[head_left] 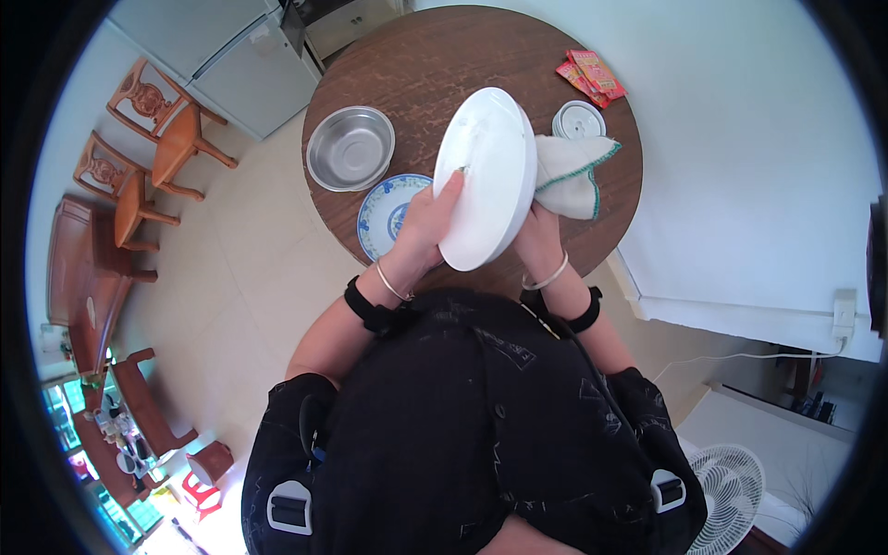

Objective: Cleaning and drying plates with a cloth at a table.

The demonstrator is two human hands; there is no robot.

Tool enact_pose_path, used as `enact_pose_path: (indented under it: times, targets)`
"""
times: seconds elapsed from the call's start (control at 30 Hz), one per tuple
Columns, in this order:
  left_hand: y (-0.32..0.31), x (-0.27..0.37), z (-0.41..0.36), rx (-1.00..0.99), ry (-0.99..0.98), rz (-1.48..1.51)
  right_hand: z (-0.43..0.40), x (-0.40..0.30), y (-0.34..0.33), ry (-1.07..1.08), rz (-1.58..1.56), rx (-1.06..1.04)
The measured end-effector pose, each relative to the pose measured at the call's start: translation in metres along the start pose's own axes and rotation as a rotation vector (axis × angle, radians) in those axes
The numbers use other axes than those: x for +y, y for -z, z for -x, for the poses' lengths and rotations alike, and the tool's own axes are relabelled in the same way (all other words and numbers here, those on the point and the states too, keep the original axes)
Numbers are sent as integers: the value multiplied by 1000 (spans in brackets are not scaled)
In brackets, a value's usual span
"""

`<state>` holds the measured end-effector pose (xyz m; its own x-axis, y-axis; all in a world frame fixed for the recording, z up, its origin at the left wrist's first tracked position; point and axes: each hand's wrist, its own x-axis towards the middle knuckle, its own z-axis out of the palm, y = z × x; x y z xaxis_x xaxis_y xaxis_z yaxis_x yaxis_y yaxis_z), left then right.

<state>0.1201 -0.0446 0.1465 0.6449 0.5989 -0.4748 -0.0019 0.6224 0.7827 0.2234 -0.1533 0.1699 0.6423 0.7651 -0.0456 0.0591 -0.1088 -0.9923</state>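
Note:
A white oval-looking dish [489, 187] is held up on edge above the near part of the table. My left hand [430, 215] grips its left side, thumb lying on the white face and fingers out of sight behind. At the dish's right edge is my right hand [538, 236], its fingers mostly hidden by the dish. From that hand spreads a white cloth with green stitched edging [572, 173]. Below my left hand, a blue-and-white patterned plate [378, 218] lies on the table, partly covered by the hand and dish.
The round wooden table [430, 62] carries a stainless steel basin [350, 149] at left, stacked small white dishes [581, 121] at right and red packets [593, 76] near the wall. Wooden chairs [177, 139] and a refrigerator [250, 76] stand left. A white fan [728, 485] is behind at right.

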Motion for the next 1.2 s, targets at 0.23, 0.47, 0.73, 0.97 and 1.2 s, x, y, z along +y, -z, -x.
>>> enact_pose_path:
  times: [0.23,0.47,0.73,0.97,1.2]
  targets:
    - [-6,-13,-7,-25,2,14,-3,57,3,190,62,-168]
    - [4,-47,-35,64,38,46,27,69,32,-173,584,-552]
    - [-31,-80,-69,39,141,34,62,123,89,105,544,-316]
    - [-39,-120,-101,173,188,11,88,159,144,132,636,-94]
    - [-42,-142,-109,330,71,9,80,180,171,40,637,-35]
